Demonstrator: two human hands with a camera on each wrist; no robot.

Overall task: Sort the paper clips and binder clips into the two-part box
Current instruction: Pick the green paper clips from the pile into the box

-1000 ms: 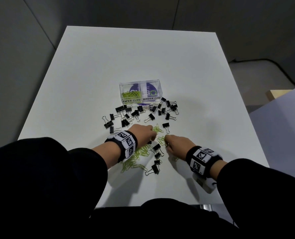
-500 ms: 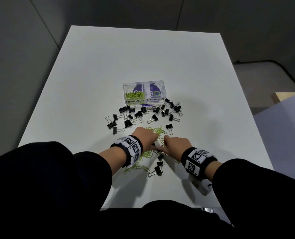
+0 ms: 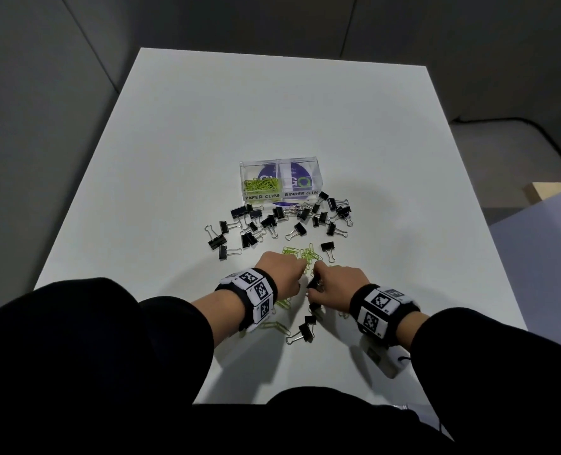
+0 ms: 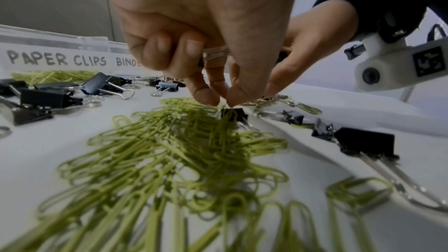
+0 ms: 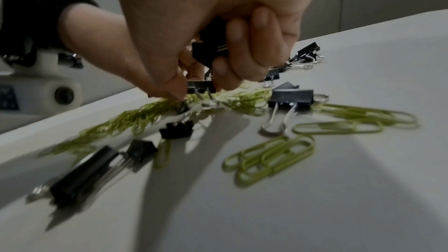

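Head view high, downward; wrist views close, sharing paper clips (image 4: 184, 152).

Both hands (image 3: 311, 280) meet over green paper clips (image 3: 307, 254) on the table (image 3: 174, 159).

White table (image 3: 180, 133) fills centre of head view. On it, mid-frame: clear two-part box (image 3: 280, 185), labelled PAPER CLIPS left, BINDER CLIPS right. Just below box: scatter of black binder clips (image 3: 272, 221). Lower centre: loose green paper clips (image 3: 308, 252) mixed with few more binder clips.
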